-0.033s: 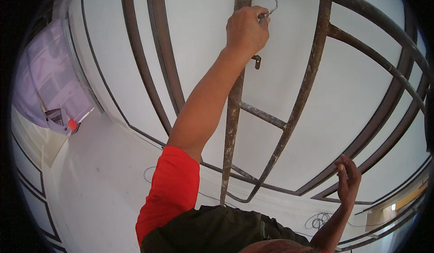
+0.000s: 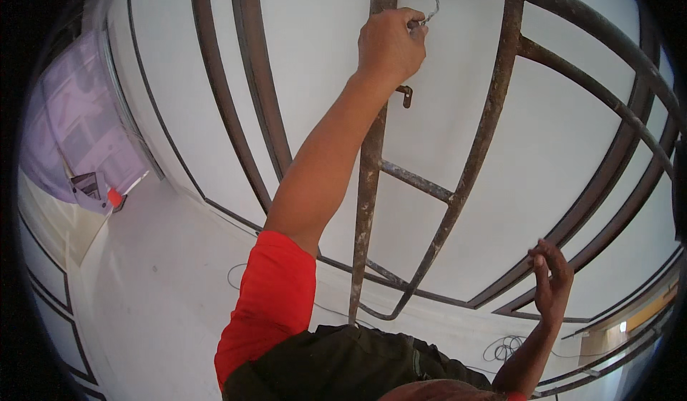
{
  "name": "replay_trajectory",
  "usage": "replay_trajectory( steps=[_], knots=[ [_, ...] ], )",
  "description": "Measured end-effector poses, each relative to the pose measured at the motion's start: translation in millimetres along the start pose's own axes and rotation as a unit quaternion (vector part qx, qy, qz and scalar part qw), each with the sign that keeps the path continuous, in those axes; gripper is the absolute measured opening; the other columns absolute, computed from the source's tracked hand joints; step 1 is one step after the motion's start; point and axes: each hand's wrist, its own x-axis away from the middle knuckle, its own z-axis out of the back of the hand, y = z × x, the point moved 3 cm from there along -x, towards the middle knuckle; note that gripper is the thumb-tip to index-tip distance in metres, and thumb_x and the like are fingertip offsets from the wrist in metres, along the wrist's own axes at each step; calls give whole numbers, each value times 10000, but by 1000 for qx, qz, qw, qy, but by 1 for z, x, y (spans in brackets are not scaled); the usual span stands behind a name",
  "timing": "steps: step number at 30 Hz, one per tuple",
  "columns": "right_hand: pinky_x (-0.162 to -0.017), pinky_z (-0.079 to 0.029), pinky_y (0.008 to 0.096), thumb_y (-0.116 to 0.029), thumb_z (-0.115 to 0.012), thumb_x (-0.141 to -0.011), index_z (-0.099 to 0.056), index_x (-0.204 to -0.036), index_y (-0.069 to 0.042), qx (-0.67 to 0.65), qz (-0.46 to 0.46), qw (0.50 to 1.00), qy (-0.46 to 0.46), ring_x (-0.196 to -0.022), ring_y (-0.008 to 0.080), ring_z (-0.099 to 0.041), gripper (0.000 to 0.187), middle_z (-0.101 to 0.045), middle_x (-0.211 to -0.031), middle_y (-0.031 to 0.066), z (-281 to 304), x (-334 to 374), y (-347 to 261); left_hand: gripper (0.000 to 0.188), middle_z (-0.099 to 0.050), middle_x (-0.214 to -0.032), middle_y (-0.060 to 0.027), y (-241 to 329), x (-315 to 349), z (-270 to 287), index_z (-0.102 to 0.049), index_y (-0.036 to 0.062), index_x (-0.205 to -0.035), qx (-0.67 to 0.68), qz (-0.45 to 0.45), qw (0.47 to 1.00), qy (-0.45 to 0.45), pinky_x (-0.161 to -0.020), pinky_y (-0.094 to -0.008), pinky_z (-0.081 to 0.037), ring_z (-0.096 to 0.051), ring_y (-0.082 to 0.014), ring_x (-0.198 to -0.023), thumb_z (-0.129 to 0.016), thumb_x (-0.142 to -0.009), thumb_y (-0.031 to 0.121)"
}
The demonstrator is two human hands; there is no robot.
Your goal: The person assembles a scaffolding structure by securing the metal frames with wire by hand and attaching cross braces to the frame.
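My left hand (image 2: 392,41) is raised at the upper middle, its thumb and fingers pinching the lower end of a thin, twisted grey wire (image 2: 434,1). The wire hangs down from the top edge beside the left upright of a paint-spotted metal frame of brown tubes (image 2: 478,139). Just below my wrist a small bent metal bracket (image 2: 408,97) sticks out from that upright. At the lower right my right hand (image 2: 552,279) is held up in the air with loosely curved fingers apart. I see nothing in it, and it touches nothing.
Behind the frame stands a white wall (image 2: 315,50) with dark brown strips (image 2: 220,93). A coiled black cable (image 2: 504,347) lies on the pale floor (image 2: 157,293). At the far left hangs a purple translucent sheet (image 2: 93,114), with a grey-and-red object (image 2: 100,192) near its foot.
My right hand has risen very slightly. My left hand stays at the wire.
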Motion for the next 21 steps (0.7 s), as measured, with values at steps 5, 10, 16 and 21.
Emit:
replay_trajectory(
  steps=[5, 10, 16, 21],
  knots=[
    [-766, -558, 344, -169, -625, -967, -682, -1131, 29, 15, 157, 986, -47, -859, 224, -713, 264, -731, -953, 168, -23, -51, -90, 303, -727, -874, -134, -7, -2, 8, -723, 51, -1112, 67, 40, 996, -45, -809, -351, -538, -696, -231, -790, -705, -871, 234],
    [-782, -575, 371, -113, -556, -1000, -656, -1212, -10, 13, 242, 969, -40, -908, 243, -709, 256, -720, -1028, 173, -59, -115, -153, 330, -722, -894, -118, -1, 3, 3, -713, 50, -1134, 50, 19, 998, -34, -805, -356, -538, -688, -213, -804, -720, -865, 242],
    [-763, -580, 377, -93, -552, -984, -622, -1255, -3, 3, 298, 954, 27, -932, 257, -715, 294, -712, -1059, 199, -86, -174, -187, 343, -714, -887, -95, -11, 10, 13, -711, 60, -1163, 62, 48, 997, -22, -758, -327, -538, -659, -178, -708, -740, -851, 197],
    [-750, -578, 358, -92, -565, -949, -607, -1265, 30, -65, 209, 976, 9, -914, 266, -722, 341, -718, -1049, 209, -113, -220, -191, 326, -696, -861, -54, -17, 9, 14, -729, 79, -1155, 143, 62, 987, -48, -660, -288, -535, -610, -127, -604, -748, -833, 130]
  ],
)
